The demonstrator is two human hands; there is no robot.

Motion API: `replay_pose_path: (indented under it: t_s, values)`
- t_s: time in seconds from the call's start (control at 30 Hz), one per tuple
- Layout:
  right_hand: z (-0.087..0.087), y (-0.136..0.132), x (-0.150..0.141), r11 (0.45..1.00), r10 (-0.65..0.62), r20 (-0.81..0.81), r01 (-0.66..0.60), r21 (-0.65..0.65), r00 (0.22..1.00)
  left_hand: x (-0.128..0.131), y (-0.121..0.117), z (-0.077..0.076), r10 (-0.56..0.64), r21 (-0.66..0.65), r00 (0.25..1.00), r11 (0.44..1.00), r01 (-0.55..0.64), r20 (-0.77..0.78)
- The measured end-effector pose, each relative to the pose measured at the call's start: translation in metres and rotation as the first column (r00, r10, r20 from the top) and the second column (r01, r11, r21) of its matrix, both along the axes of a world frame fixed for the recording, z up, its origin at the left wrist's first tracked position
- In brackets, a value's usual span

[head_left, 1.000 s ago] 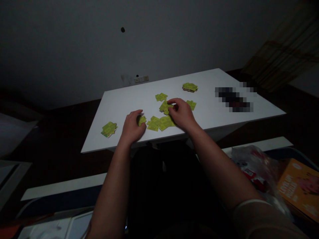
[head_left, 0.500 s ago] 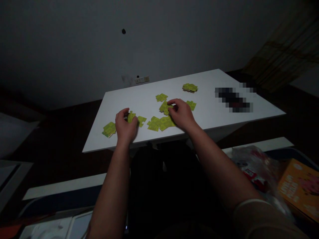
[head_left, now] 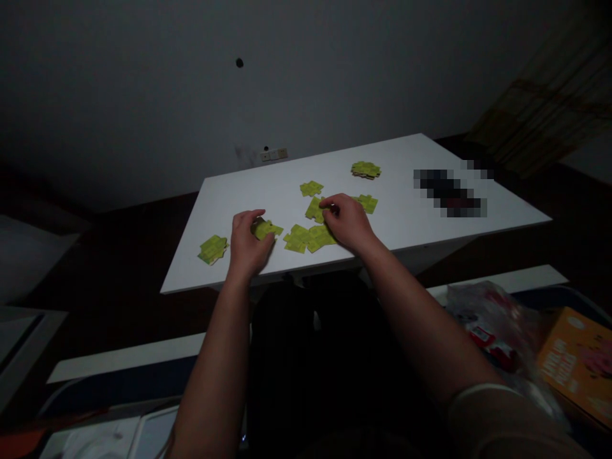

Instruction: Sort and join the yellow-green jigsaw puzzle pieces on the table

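Note:
My left hand (head_left: 248,245) is curled round a green jigsaw puzzle piece (head_left: 261,228), with thumb and fingers on opposite sides of it. It is low over the white table and overlaps another loose piece, so their outlines merge. My right hand (head_left: 348,222) has its fingers closed at the right edge of a green puzzle piece (head_left: 314,209), partly covering it. Just in front of that hand lie joined or touching pieces (head_left: 297,238). A single piece (head_left: 312,188) rests farther back, and another piece (head_left: 368,203) lies behind my right hand.
A small stack of pieces (head_left: 366,169) stands at the back of the white table (head_left: 248,191). More overlapping pieces (head_left: 213,248) lie at the left. A blurred-out dark object (head_left: 449,192) is at the right. Below right are a clear plastic bag (head_left: 492,325) and an orange puzzle box (head_left: 578,363).
My left hand has moved right with its puzzle piece, over the loose piece beside it. The right hand has barely moved.

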State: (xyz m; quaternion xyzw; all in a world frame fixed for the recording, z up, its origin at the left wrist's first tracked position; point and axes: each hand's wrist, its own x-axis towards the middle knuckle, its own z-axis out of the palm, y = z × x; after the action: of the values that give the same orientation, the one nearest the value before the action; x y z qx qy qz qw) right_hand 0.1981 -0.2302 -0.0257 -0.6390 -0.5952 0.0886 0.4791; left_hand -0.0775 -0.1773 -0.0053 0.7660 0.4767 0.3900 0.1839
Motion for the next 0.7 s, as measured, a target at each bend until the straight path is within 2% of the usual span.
replay_pose_path:
  t_s: [0.23, 0.37, 0.57, 0.7]
  values:
    - [0.004, -0.002, -0.002, 0.999, -0.006, 0.012, 0.007, -0.049, 1.0, 0.0, 0.002, -0.003, -0.026, 0.054, 0.997, 0.998, 0.023, 0.066]
    - [0.009, -0.005, -0.004, 0.997, -0.027, 0.012, 0.028, -0.075, 1.0, -0.002, 0.005, -0.007, -0.013, 0.027, 0.992, 1.0, 0.01, 0.129]
    - [0.011, -0.007, -0.005, 0.995, 0.0, 0.024, 0.002, -0.095, 1.0, -0.002, 0.007, -0.01, -0.008, -0.018, 0.992, 1.0, 0.011, 0.123]
    - [0.011, -0.008, -0.007, 0.989, 0.029, 0.096, -0.015, -0.149, 0.995, -0.001, 0.007, -0.011, -0.005, -0.03, 0.99, 1.0, 0.01, 0.144]
